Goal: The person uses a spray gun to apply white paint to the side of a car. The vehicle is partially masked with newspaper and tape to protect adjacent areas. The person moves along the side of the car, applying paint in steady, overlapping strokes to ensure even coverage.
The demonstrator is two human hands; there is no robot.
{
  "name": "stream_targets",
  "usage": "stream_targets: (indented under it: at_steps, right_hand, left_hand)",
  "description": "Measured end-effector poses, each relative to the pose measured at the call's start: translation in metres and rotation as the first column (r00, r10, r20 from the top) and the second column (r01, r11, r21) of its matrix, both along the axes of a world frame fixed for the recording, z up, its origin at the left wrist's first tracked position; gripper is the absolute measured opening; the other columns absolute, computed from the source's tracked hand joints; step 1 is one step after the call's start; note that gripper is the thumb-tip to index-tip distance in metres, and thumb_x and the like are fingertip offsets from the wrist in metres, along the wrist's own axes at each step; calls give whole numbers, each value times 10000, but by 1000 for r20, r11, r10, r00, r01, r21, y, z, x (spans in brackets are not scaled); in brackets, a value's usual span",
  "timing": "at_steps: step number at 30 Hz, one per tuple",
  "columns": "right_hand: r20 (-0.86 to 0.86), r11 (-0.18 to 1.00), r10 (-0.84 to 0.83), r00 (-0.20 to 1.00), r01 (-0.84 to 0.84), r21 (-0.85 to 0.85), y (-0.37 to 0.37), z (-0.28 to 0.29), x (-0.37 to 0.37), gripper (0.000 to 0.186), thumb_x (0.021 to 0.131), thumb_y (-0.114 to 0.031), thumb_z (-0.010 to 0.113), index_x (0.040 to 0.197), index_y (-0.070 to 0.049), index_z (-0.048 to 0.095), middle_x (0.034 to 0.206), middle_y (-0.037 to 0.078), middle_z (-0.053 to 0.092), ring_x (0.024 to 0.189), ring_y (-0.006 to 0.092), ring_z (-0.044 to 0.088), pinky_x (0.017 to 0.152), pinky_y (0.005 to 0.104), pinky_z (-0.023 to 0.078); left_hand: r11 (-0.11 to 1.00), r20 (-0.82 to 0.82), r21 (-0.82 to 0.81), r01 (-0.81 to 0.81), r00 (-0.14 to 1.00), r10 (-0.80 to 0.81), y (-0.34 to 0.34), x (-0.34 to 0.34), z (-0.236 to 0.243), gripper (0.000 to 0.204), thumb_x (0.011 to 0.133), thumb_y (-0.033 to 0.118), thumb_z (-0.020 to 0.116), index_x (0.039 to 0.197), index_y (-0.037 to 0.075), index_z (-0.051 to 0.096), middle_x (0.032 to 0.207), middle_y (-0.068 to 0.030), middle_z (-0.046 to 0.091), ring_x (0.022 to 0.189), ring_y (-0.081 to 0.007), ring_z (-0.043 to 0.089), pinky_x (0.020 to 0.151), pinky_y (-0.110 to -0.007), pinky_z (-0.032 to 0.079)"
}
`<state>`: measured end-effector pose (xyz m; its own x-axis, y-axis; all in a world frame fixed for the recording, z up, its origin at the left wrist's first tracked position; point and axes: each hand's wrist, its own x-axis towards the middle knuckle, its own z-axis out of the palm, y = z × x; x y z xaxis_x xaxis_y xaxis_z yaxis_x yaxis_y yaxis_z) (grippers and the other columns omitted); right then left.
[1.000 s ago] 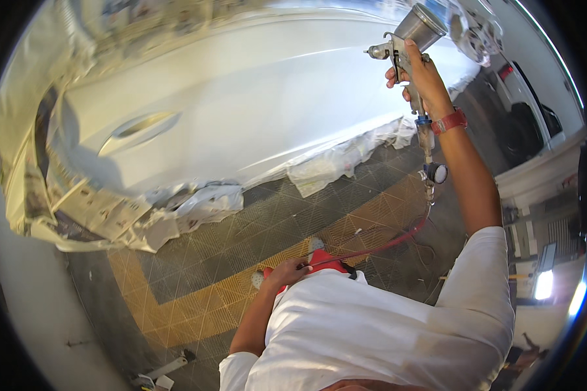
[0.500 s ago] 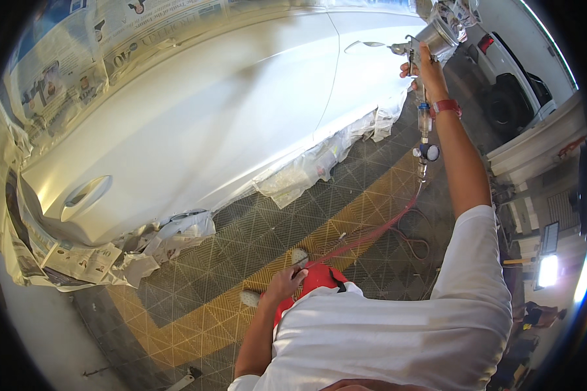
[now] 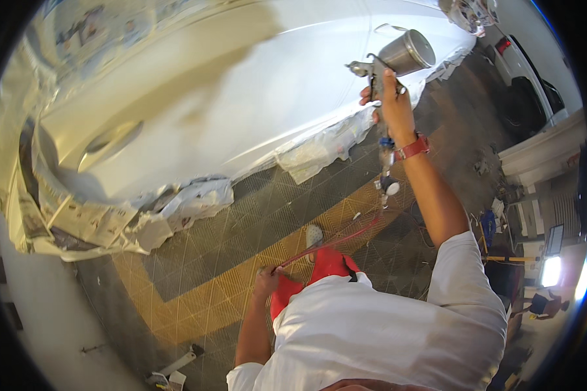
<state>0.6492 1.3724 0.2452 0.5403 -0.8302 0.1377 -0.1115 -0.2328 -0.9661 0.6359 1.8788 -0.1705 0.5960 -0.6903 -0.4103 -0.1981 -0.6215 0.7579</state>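
Observation:
My right hand (image 3: 395, 107) is wrapped around the grip of a spray gun (image 3: 376, 70), which has a metal paint cup (image 3: 407, 53) on it. The gun's nozzle points left, along a white car side panel (image 3: 287, 85). Below the grip hang a small filter and a regulator with a round gauge (image 3: 391, 188). From there a red air hose (image 3: 346, 238) runs down to my left hand (image 3: 265, 281), closed around it near my red trousers. A recessed door handle (image 3: 111, 144) is on the panel's left part.
Newspaper and plastic masking (image 3: 319, 154) edges the panel's bottom, with more newspaper (image 3: 98, 29) above. Ribbed floor tiles (image 3: 241, 221) in grey and yellow lie underfoot. A white vehicle (image 3: 535, 78) stands at right, and a bright work light (image 3: 550, 271) shines below it.
My right hand has brought the spray gun left and slightly down along the panel. My left hand, still on the hose, has shifted a little left. My view has moved too.

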Motion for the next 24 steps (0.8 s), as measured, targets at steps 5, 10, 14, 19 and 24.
stream_targets:
  at_steps: [5, 10, 14, 19, 24]
  right_hand:
    - [-2, 979, 199, 980, -199, 32, 151, -15, 61, 614, 1088, -557, 396, 1115, -10, 675, 833, 78, 723, 744, 128, 717, 431, 223, 473]
    - [224, 935, 342, 913, -355, 17, 298, -25, 142, 512, 1087, -471, 493, 1109, 3, 686, 793, 41, 711, 649, 70, 651, 429, 203, 451]
    - [370, 885, 420, 828, -464, 35, 387, -43, 201, 514, 1051, -389, 601, 1400, -11, 609, 720, 39, 668, 632, 86, 620, 591, 286, 506]
    - [371, 869, 477, 797, -491, -62, 480, -53, 256, 499, 1038, -385, 604, 1355, 0, 639, 610, 157, 608, 566, 174, 625, 581, 365, 489]
    - [271, 748, 631, 727, -663, 36, 481, -80, 255, 488, 1046, -402, 580, 1379, -50, 638, 685, 96, 684, 593, 164, 645, 594, 339, 511]
  left_hand:
    - [984, -2, 147, -104, 994, 105, 105, 5, 24, 400, 1065, 399, 537, 1183, 42, 673, 984, -222, 721, 932, -390, 706, 820, -427, 532]
    - [836, -51, 297, -461, 867, 496, 219, -18, 2, 462, 1074, 427, 493, 1230, 24, 657, 1083, -241, 703, 1022, -386, 687, 875, -456, 522]
    - [665, -179, 361, -654, 651, 738, 280, -43, -7, 512, 1091, 470, 444, 1296, 43, 637, 1201, -189, 689, 1108, -360, 669, 929, -453, 516]
    - [440, -231, 487, -754, 375, 898, 317, -68, 5, 524, 1103, 498, 405, 1358, 80, 594, 1272, -123, 660, 1171, -298, 637, 987, -439, 484]
    - [482, -263, 456, -749, 404, 876, 312, -76, 11, 540, 1099, 492, 413, 1356, 52, 594, 1327, -146, 650, 1205, -336, 631, 991, -481, 482]
